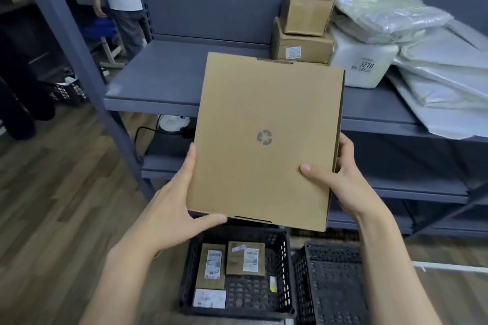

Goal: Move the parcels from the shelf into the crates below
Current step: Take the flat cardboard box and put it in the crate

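At frame centre we see a flat box (266, 140) before the shelf (163, 82); stacked boxes (303, 26) and bags (435, 60) sit upper right; two crates (287, 272) lie below.

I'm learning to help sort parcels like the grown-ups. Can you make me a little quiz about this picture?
1. True or false: both hands hold the flat cardboard box.
2. What is printed in the middle of that box? A) a star B) a recycling symbol C) a smiley face
3. How many small cardboard boxes are stacked at the back of the shelf?

Key
1. True: the left hand grips its lower left corner, and the right hand grips its right edge.
2. B.
3. Two: the upper small box sits on the lower small box, beside the white parcels.
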Tool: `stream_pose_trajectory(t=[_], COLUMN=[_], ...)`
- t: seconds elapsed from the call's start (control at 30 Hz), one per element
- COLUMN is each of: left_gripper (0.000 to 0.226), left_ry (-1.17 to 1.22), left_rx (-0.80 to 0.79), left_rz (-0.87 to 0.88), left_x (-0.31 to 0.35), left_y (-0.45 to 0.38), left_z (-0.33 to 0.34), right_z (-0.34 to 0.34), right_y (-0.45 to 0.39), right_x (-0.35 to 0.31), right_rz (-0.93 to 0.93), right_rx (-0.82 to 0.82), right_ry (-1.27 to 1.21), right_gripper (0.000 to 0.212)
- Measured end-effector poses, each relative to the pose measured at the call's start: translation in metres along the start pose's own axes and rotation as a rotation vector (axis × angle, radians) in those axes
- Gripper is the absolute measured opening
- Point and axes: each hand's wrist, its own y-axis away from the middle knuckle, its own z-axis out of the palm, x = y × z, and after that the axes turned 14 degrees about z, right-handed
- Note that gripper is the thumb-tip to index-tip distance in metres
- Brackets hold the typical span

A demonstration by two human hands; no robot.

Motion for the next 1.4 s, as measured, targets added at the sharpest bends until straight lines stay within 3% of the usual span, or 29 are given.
stream_pose_trajectory(t=[0.3,0.57,0.7,0.97,1.03,1.1,1.23,1.4], left_gripper=[0.109,0.103,0.100,0.094,0.101,0.109,0.109,0.082], left_ry=[-0.186,-0.240,-0.210,-0.440,-0.526,-0.637,-0.769,-0.654], left_rx=[0.054,0.157,0.193,0.391,0.302,0.097,-0.217,-0.086], left_rz=[-0.108,0.050,0.136,0.193,0.288,0.349,0.207,0.320], left_x=[-0.021,0.003,0.005,0.003,0.002,0.004,0.005,0.001], left_y=[-0.020,-0.024,-0.026,-0.031,-0.032,-0.033,-0.039,-0.038], left_z=[-0.005,-0.003,-0.003,-0.017,-0.025,-0.030,-0.028,-0.034], right_z=[0.030,0.069,0.077,0.083,0.086,0.091,0.105,0.098], right_y=[0.006,0.023,0.024,0.025,0.024,0.021,0.019,0.018], right_x=[0.001,-0.009,-0.010,-0.010,-0.007,-0.002,0.007,0.006], right_rz=[-0.013,-0.168,-0.179,-0.328,-0.382,-0.438,-0.541,-0.487], right_rx=[0.090,0.240,0.208,0.261,0.271,0.289,0.320,0.238], right_ry=[0.285,0.783,0.837,1.053,1.126,1.225,1.299,1.205], right_gripper=[0.103,0.112,0.113,0.104,0.099,0.097,0.097,0.107])
